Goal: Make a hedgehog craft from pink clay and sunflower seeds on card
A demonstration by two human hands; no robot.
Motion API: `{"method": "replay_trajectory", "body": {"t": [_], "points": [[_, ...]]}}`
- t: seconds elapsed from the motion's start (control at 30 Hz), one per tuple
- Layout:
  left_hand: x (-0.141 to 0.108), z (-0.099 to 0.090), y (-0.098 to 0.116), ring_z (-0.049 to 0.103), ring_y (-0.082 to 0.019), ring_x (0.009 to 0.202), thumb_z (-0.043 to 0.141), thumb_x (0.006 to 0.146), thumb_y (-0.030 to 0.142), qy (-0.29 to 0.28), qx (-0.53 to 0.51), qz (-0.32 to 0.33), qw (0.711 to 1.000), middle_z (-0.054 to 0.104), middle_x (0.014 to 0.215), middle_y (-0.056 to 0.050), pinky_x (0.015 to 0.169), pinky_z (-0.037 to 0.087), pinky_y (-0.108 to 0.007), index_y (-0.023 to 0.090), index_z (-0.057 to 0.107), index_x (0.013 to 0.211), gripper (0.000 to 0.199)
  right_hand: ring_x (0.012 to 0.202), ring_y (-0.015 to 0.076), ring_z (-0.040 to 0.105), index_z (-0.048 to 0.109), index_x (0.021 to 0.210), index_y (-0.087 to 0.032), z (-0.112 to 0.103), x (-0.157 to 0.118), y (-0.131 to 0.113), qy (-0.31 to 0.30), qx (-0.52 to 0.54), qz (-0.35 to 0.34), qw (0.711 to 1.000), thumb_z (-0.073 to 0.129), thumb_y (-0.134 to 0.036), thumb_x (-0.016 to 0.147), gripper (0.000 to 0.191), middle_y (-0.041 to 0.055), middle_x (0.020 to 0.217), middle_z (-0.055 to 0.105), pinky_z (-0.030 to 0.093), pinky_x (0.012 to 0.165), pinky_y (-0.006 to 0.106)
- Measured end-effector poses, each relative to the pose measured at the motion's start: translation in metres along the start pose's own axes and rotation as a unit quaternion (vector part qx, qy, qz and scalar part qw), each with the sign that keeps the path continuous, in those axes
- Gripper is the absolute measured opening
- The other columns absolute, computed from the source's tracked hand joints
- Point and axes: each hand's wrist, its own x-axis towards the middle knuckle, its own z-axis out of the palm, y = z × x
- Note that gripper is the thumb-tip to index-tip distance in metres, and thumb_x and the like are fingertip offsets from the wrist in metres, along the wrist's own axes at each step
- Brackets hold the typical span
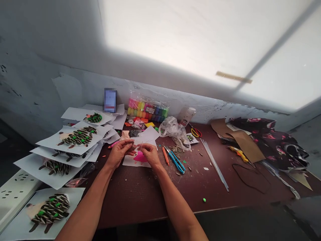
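Pale sliver (132, 143), too small for me to make out, sits pinched in the closed fingers of my left hand (119, 154) and right hand (149, 154), above a pink cutout (139, 157), with blue scissors (175, 161) further right.

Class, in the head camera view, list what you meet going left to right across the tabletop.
Seed-covered hedgehog picture, left hand, right hand, blue craft knife, clear glue sticks, yellow glue gun, dark floral cloth.
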Motion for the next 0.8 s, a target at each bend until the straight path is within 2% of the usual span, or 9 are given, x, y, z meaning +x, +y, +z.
{"method": "replay_trajectory", "body": {"t": [0.17,0.33,0.4,0.5,0.6,0.67,0.8], "points": [[0.0014,0.0015,-0.0018,0.072,-0.019,0.056,0.092,0.057,0.050,0.010,0.021,-0.002,1.000,0.075,0.074,-0.005,0.052,0.061,-0.029,0.013,0.070,0.087,0.052,0.077,0.0180,0.067,0.076,0.076,-0.023,-0.0030,0.0005,-0.0029,0.001,-0.020,-0.014,1.000,0.067,-0.034,0.076,0.015,0.0030,0.081,0.076,0.050,0.067,0.027],[0.0013,0.0010,-0.0001,0.069,-0.018,0.052,0.090,0.055,0.062,0.010,0.045,-0.001,0.999,0.072,0.068,-0.003,0.048,0.058,-0.028,0.014,0.067,0.076,0.057,0.064,0.0139,0.057,0.080,0.081,-0.021,-0.0030,0.0001,-0.0054,-0.007,-0.021,0.006,1.000,0.074,-0.040,0.072,0.022,0.0021,0.076,0.075,0.044,0.060,0.025],[0.0008,0.0014,0.0005,0.067,-0.016,0.050,0.089,0.053,0.065,0.012,0.048,0.000,0.999,0.071,0.066,-0.003,0.047,0.057,-0.026,0.014,0.066,0.074,0.059,0.062,0.0130,0.056,0.080,0.078,-0.020,-0.0028,0.0004,-0.0054,-0.011,-0.020,0.009,1.000,0.078,-0.042,0.069,0.023,0.0018,0.073,0.075,0.044,0.060,0.025],[0.0004,0.0027,0.0001,0.065,-0.015,0.049,0.088,0.054,0.067,0.015,0.051,0.003,0.999,0.070,0.065,-0.003,0.044,0.054,-0.024,0.014,0.066,0.072,0.061,0.067,0.0148,0.061,0.079,0.075,-0.022,-0.0019,0.0012,-0.0042,-0.031,-0.008,0.003,0.999,0.082,-0.039,0.066,0.019,0.0015,0.075,0.076,0.048,0.065,0.026],[0.0004,0.0039,-0.0005,0.066,-0.015,0.049,0.084,0.056,0.072,0.005,0.048,-0.005,0.999,0.071,0.070,-0.004,0.042,0.052,-0.024,0.013,0.066,0.073,0.064,0.075,0.0176,0.066,0.080,0.076,-0.023,-0.0018,0.0024,-0.0026,-0.043,0.005,-0.009,0.999,0.080,-0.038,0.067,0.017,0.0022,0.079,0.077,0.052,0.074,0.030],[0.0004,0.0037,-0.0002,0.066,-0.015,0.049,0.083,0.057,0.073,-0.006,0.047,-0.010,0.999,0.073,0.075,-0.005,0.042,0.052,-0.024,0.012,0.067,0.079,0.066,0.077,0.0183,0.067,0.081,0.080,-0.024,-0.0032,0.0034,-0.0017,-0.029,0.002,-0.017,0.999,0.078,-0.038,0.069,0.018,0.0024,0.081,0.078,0.053,0.076,0.030],[0.0009,0.0010,0.0013,0.066,-0.014,0.051,0.092,0.054,0.057,-0.025,0.051,0.000,0.998,0.074,0.075,-0.004,0.046,0.055,-0.025,0.012,0.071,0.090,0.062,0.076,0.0178,0.067,0.082,0.082,-0.023,-0.0080,0.0049,-0.0003,-0.017,-0.008,-0.015,1.000,0.078,-0.036,0.069,0.019,0.0019,0.080,0.078,0.053,0.075,0.030]]}}
